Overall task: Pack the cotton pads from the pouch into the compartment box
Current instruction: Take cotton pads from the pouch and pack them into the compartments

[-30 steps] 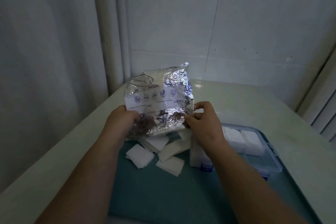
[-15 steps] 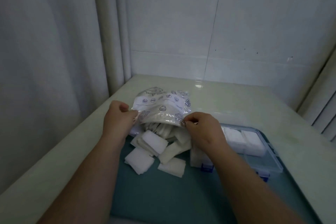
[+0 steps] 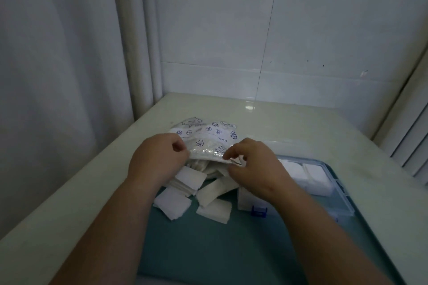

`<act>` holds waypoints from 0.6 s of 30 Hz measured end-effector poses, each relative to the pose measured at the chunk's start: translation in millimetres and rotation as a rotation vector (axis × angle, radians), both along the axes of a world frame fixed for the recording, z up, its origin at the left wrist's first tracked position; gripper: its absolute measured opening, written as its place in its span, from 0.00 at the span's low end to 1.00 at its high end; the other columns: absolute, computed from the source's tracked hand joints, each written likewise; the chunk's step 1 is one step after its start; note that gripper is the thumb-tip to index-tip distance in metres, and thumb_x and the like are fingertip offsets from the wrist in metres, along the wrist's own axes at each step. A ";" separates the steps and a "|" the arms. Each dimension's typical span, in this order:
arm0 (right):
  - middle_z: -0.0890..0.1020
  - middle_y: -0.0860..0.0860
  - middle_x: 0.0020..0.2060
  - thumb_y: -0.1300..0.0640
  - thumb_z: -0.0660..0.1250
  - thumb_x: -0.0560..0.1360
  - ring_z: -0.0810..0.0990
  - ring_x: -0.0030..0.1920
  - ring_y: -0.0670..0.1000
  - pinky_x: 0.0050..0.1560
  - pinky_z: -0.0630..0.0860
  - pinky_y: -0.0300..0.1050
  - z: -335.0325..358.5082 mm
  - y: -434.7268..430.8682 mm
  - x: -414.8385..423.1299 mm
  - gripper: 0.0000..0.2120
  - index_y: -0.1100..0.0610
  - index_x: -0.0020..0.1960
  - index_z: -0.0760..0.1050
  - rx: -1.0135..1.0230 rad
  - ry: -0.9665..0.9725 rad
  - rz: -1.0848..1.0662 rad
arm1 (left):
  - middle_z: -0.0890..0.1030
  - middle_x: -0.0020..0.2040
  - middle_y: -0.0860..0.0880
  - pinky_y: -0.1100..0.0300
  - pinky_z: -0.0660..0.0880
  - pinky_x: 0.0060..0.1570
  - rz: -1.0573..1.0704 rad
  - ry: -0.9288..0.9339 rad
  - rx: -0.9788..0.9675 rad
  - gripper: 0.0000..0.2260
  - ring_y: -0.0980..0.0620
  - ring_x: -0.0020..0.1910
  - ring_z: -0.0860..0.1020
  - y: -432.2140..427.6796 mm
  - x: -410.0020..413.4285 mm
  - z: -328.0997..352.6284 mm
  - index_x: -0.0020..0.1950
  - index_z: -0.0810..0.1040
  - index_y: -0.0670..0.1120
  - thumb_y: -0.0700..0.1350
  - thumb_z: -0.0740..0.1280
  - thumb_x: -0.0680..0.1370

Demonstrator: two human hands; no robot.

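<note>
Two hands meet at the mouth of the pouch (image 3: 206, 139) in the head view. The left hand (image 3: 157, 159) is curled shut, pinching the pouch's near edge at its left corner; the right hand (image 3: 252, 164) pinches the same edge toward its right, fingers bent. The pouch lies low over the tabletop (image 3: 301, 127), its opening facing the person. Several cotton pads (image 3: 172, 205) lie spilled in a loose heap just below the opening, on a teal mat (image 3: 208, 250). To the right, partly hidden by the right forearm, sits the compartment box (image 3: 342, 194), with white pads in its far compartments.
</note>
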State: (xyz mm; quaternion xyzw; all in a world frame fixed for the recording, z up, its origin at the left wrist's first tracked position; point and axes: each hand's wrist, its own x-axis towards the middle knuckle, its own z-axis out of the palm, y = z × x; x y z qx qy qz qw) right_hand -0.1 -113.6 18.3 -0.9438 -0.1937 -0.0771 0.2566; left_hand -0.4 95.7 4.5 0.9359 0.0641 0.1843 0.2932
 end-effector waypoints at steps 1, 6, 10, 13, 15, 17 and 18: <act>0.75 0.44 0.57 0.50 0.68 0.73 0.70 0.59 0.48 0.62 0.67 0.46 2.2 -0.2 -4.1 0.12 0.43 0.56 0.79 -0.090 -0.014 0.058 | 0.80 0.41 0.56 0.57 0.75 0.42 0.000 0.043 0.060 0.03 0.54 0.42 0.78 -0.6 -2.3 2.0 0.40 0.80 0.54 0.51 0.70 0.72; 0.64 0.43 0.70 0.49 0.70 0.70 0.56 0.71 0.49 0.69 0.51 0.48 -0.6 5.7 -11.8 0.20 0.39 0.61 0.75 -0.416 -0.095 0.211 | 0.78 0.39 0.52 0.58 0.71 0.36 0.059 0.156 0.273 0.13 0.50 0.40 0.77 -1.7 -9.8 5.8 0.41 0.77 0.49 0.58 0.67 0.72; 0.62 0.45 0.72 0.51 0.71 0.68 0.54 0.73 0.52 0.71 0.48 0.50 -6.0 13.6 -15.4 0.22 0.41 0.62 0.74 -0.508 -0.164 0.218 | 0.78 0.47 0.51 0.58 0.72 0.40 0.070 0.257 0.309 0.23 0.49 0.45 0.77 0.5 -15.4 3.7 0.55 0.73 0.51 0.66 0.67 0.70; 0.63 0.49 0.72 0.51 0.71 0.67 0.55 0.73 0.55 0.72 0.48 0.53 -8.9 19.4 -19.0 0.24 0.44 0.63 0.74 -0.580 -0.230 0.186 | 0.79 0.53 0.49 0.57 0.73 0.44 0.070 0.333 0.338 0.28 0.48 0.50 0.78 -0.9 -15.4 0.8 0.60 0.70 0.49 0.66 0.67 0.69; 0.62 0.51 0.72 0.53 0.71 0.68 0.55 0.74 0.57 0.73 0.46 0.56 -10.2 21.7 -20.4 0.25 0.45 0.64 0.74 -0.616 -0.256 0.155 | 0.79 0.57 0.47 0.56 0.72 0.45 0.052 0.356 0.360 0.28 0.46 0.53 0.78 -3.9 -14.3 -0.3 0.63 0.69 0.48 0.64 0.66 0.70; 0.63 0.52 0.72 0.54 0.71 0.69 0.55 0.74 0.58 0.73 0.45 0.58 -11.5 22.9 -20.8 0.24 0.46 0.64 0.74 -0.625 -0.271 0.132 | 0.78 0.57 0.46 0.56 0.71 0.45 0.038 0.366 0.389 0.28 0.46 0.54 0.78 -6.4 -13.6 -0.8 0.65 0.68 0.48 0.62 0.65 0.72; 0.64 0.52 0.71 0.55 0.71 0.70 0.56 0.74 0.58 0.73 0.45 0.57 -12.3 23.7 -20.5 0.22 0.46 0.63 0.75 -0.621 -0.280 0.125 | 0.78 0.57 0.46 0.56 0.70 0.44 0.036 0.367 0.393 0.28 0.46 0.54 0.77 -7.2 -13.8 -1.1 0.65 0.67 0.47 0.62 0.65 0.72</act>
